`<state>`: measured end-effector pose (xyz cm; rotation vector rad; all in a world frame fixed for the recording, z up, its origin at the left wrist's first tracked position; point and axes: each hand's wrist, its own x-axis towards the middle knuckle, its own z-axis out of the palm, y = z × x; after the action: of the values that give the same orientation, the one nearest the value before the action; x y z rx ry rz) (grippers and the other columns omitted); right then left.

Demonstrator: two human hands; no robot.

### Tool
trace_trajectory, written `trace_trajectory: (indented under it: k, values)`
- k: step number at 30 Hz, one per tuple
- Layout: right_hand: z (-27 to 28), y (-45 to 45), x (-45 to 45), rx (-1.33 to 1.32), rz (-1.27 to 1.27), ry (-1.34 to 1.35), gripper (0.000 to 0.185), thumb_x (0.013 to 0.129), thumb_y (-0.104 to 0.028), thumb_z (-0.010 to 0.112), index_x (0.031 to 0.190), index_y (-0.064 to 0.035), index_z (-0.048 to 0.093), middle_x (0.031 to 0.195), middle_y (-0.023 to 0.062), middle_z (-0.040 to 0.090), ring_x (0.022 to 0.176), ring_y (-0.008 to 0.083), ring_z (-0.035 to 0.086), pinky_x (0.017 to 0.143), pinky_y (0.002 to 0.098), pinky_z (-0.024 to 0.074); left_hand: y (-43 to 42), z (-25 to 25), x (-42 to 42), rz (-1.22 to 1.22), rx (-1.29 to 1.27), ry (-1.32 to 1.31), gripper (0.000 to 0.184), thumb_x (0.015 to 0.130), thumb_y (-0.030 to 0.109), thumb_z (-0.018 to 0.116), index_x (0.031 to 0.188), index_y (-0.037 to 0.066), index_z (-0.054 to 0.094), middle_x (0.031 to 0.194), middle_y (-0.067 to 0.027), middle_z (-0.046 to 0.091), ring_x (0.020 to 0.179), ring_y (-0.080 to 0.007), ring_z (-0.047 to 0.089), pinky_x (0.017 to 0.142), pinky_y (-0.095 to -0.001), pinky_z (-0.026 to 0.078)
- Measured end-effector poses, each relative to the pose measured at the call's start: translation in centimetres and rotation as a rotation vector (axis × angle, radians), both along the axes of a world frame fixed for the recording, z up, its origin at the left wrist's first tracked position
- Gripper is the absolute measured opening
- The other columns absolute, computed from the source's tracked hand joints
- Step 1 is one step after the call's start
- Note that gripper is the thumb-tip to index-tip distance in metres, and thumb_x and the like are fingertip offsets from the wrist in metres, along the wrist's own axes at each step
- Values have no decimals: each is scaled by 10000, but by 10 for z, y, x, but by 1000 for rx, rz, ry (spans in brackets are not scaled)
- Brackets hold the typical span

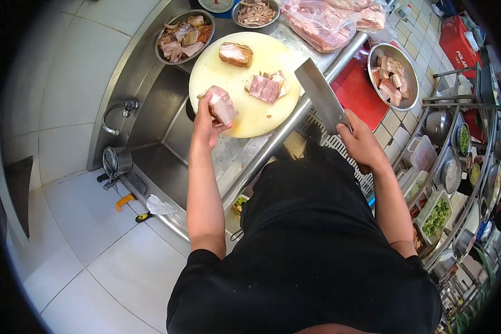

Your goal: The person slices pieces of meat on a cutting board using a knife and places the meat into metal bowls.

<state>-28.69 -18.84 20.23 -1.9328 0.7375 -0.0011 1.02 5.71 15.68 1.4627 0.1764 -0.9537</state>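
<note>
My left hand (207, 123) grips a thick block of pork (222, 106) at the near left edge of the round, pale yellow cutting board (214, 58). In my right hand (360, 142) is the handle of a cleaver (322, 92), its broad blade angled up and left, just off the board's right side. Another browned pork chunk (236, 54) lies toward the back of the board. Several cut pork slices (264, 89) rest right of its middle. Whether the pork in my left hand touches the board I cannot tell.
Metal bowls of cut meat stand around the board: a back left bowl (162, 51), a back bowl (256, 25) and a right bowl (415, 83). Bagged raw meat (317, 28) lies behind. A sink (161, 139) with a faucet (117, 114) is left; shelves (456, 106) stand right.
</note>
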Motion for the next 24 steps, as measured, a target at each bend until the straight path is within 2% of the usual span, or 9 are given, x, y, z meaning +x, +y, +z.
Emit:
trace_trajectory:
  k: [2, 4, 6, 8, 13, 18, 21, 22, 24]
  values:
    - [3, -3, -7, 6, -18, 23, 303, 986, -140, 544, 1257, -3, 548, 1066, 254, 665, 1035, 356, 662, 910, 421, 488, -2, 0, 13, -109, 164, -112, 667, 922, 646, 558, 1281, 85, 579, 1173, -120, 639, 1041, -255, 651, 825, -446, 534]
    - [3, -8, -13, 10, -32, 43, 301, 986, -144, 546, 1252, -2, 548, 1064, 250, 668, 1036, 352, 663, 910, 422, 487, 1, -10, 33, -312, 609, -418, 725, 915, 662, 601, 1204, -2, 639, 1108, -196, 696, 996, -275, 677, 846, -428, 547]
    - [-3, -15, -23, -7, -81, 79, 310, 990, -145, 551, 1270, -13, 551, 1024, 193, 673, 961, 274, 653, 867, 391, 492, 15, -20, 55, -301, 667, -590, 690, 895, 610, 676, 1103, -48, 677, 1050, -258, 703, 986, -308, 686, 878, -423, 541]
    - [5, -21, -33, -4, -116, 83, 316, 992, -141, 556, 1283, -20, 554, 992, 157, 659, 920, 229, 622, 842, 363, 487, 15, -3, 59, -219, 707, -1056, 677, 873, 569, 720, 1122, -58, 672, 1084, -277, 692, 1042, -357, 674, 914, -437, 530]
    - [3, -34, -74, -15, -272, 44, 317, 996, -116, 563, 1302, -37, 560, 893, 53, 607, 691, 91, 504, 629, 275, 444, 1, 6, 61, -444, 582, -923, 817, 774, 508, 823, 1364, 10, 555, 1374, -271, 544, 1156, -362, 630, 968, -426, 517]
    - [8, -31, -107, 38, -411, 181, 337, 993, -106, 548, 1319, -21, 552, 728, 11, 549, 539, 82, 442, 519, 287, 401, -23, -18, 51, -806, 752, -1036, 824, 653, 360, 881, 1337, 11, 583, 1262, -198, 640, 1095, -280, 672, 904, -363, 548]
    - [-4, -29, -137, 130, -549, 238, 355, 983, -103, 550, 1324, -6, 547, 765, 28, 587, 525, 87, 469, 492, 292, 408, -17, -33, 89, -668, 500, -552, 522, 707, 231, 832, 1134, -22, 672, 987, -98, 737, 822, -236, 727, 757, -334, 586]
    - [-13, -28, -150, 136, -544, 230, 355, 983, -103, 550, 1324, -6, 547, 765, 28, 587, 525, 87, 469, 492, 292, 408, -15, -27, 95, -663, 508, -559, 522, 707, 231, 832, 1134, -22, 672, 987, -98, 737, 822, -236, 727, 757, -334, 586]
    - [-38, -30, -175, 32, -555, 206, 346, 966, -83, 542, 1302, 0, 561, 868, 70, 634, 635, 156, 564, 595, 314, 476, -18, -5, 110, -358, -65, -62, 377, 784, 149, 755, 1104, -32, 673, 1017, -85, 728, 847, -201, 723, 751, -333, 585]
